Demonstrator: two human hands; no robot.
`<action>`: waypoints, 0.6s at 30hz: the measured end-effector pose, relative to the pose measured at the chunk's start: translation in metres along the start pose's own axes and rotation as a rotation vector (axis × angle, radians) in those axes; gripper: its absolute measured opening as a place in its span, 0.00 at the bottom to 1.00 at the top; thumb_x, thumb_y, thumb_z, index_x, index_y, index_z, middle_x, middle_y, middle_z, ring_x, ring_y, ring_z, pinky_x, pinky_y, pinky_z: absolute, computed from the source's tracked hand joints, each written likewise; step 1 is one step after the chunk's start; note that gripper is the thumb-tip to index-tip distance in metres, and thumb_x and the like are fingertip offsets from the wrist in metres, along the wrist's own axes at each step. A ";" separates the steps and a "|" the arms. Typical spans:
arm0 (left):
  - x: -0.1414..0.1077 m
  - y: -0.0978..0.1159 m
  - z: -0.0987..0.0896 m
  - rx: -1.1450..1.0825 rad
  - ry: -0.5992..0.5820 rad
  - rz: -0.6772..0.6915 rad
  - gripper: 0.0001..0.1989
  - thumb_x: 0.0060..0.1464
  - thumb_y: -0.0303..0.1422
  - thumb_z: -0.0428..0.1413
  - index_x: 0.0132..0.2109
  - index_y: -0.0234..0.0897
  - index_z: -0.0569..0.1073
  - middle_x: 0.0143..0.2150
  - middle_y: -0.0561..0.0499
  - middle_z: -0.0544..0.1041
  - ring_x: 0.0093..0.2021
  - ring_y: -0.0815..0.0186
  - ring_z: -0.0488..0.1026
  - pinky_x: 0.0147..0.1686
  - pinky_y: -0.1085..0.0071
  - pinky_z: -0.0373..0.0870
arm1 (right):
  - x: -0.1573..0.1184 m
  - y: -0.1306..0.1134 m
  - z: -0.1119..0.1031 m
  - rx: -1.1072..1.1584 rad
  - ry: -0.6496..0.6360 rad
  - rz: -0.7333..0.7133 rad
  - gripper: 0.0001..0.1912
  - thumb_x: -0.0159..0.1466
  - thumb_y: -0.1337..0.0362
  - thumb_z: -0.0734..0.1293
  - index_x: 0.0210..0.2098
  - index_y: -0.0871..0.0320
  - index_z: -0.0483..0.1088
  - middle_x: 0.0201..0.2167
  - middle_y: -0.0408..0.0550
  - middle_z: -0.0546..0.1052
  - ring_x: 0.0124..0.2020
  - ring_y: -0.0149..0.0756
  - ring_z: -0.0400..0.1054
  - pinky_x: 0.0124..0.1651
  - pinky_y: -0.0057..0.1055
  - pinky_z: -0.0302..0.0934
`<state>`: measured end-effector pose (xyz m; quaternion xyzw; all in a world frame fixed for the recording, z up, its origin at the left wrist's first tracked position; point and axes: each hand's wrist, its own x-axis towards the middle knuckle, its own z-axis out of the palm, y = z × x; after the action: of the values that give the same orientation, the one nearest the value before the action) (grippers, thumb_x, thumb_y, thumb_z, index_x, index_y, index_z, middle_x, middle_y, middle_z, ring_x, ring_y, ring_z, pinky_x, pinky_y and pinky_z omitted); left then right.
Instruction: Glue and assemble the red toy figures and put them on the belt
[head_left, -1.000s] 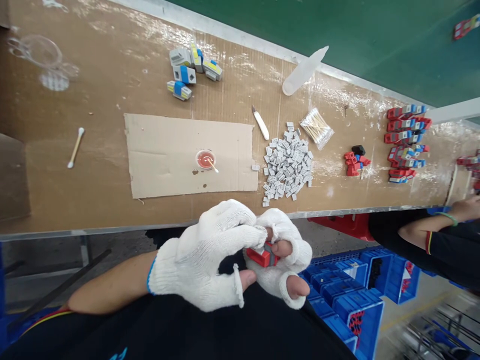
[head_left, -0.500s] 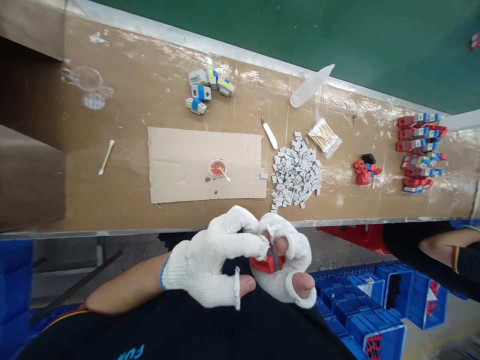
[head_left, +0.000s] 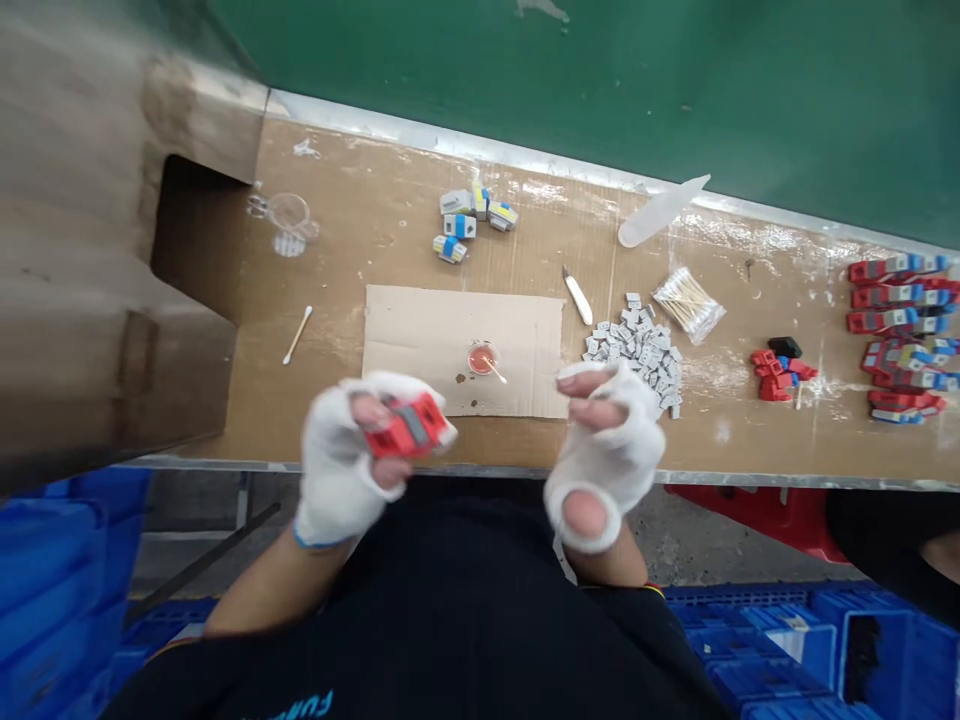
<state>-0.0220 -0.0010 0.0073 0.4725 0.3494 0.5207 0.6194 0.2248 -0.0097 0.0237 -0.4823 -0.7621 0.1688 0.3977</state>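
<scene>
My left hand (head_left: 341,460), in a white glove with bare fingertips, grips a red and grey plastic block (head_left: 411,426) over the table's front edge. The block is slightly blurred. My right hand (head_left: 607,455), gloved the same way, is raised with thumb and fingers apart and nothing between them. Just beyond it lies a heap of small light-grey pieces (head_left: 637,345), partly hidden by the glove. Between and beyond the hands, a cardboard sheet (head_left: 405,330) bears a small dish of reddish liquid (head_left: 481,358), with a cotton swab (head_left: 495,371) resting in it.
Grey blocks with blue bands (head_left: 459,226) sit farther back. A white-handled knife (head_left: 578,298), a bag of swabs (head_left: 688,304) and a translucent bottle (head_left: 661,212) lie rightward. Red parts (head_left: 772,375) and rows of red-blue blocks (head_left: 892,295) are far right. A metal housing (head_left: 112,300) borders the left.
My hands have come apart. The left moved leftward with the red block, which was between both hands; the right has let go and opened. The view has shifted too.
</scene>
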 end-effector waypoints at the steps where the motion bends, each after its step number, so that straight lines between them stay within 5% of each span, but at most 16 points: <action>1: 0.016 0.004 -0.013 0.004 0.057 0.057 0.19 0.66 0.42 0.77 0.55 0.53 0.76 0.58 0.52 0.85 0.43 0.59 0.90 0.41 0.61 0.92 | 0.013 0.010 -0.012 -0.016 0.081 -0.050 0.21 0.78 0.38 0.70 0.54 0.47 0.77 0.49 0.53 0.79 0.54 0.58 0.77 0.56 0.58 0.74; 4: 0.078 0.005 -0.045 0.156 0.146 0.257 0.23 0.58 0.40 0.81 0.54 0.50 0.80 0.48 0.54 0.87 0.37 0.64 0.86 0.36 0.67 0.89 | 0.050 0.036 -0.039 -0.109 -0.180 -0.109 0.15 0.79 0.48 0.72 0.55 0.51 0.75 0.48 0.52 0.82 0.48 0.50 0.75 0.51 0.48 0.67; 8: 0.146 -0.017 -0.062 0.275 0.048 0.252 0.26 0.49 0.39 0.82 0.51 0.43 0.80 0.44 0.52 0.85 0.37 0.65 0.81 0.36 0.68 0.82 | 0.080 0.048 -0.042 -0.203 -0.618 -0.110 0.10 0.72 0.60 0.76 0.51 0.53 0.76 0.47 0.51 0.84 0.42 0.46 0.70 0.46 0.42 0.57; 12: 0.153 -0.030 -0.058 0.351 -0.046 0.167 0.20 0.52 0.34 0.75 0.49 0.41 0.79 0.45 0.50 0.85 0.36 0.65 0.77 0.34 0.67 0.77 | 0.086 0.050 -0.033 -0.167 -0.610 -0.209 0.08 0.73 0.72 0.69 0.45 0.52 0.77 0.41 0.47 0.83 0.39 0.41 0.67 0.44 0.40 0.53; 18: 0.134 -0.013 -0.052 0.444 -0.092 0.030 0.14 0.55 0.36 0.72 0.47 0.41 0.80 0.48 0.46 0.85 0.42 0.58 0.80 0.43 0.59 0.82 | 0.082 0.057 -0.023 -0.085 -0.413 -0.301 0.05 0.77 0.67 0.70 0.42 0.50 0.75 0.41 0.45 0.85 0.39 0.41 0.71 0.43 0.42 0.59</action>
<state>-0.0375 0.1414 -0.0136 0.6255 0.4196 0.4182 0.5078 0.2592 0.0858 0.0380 -0.3350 -0.8967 0.1707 0.2337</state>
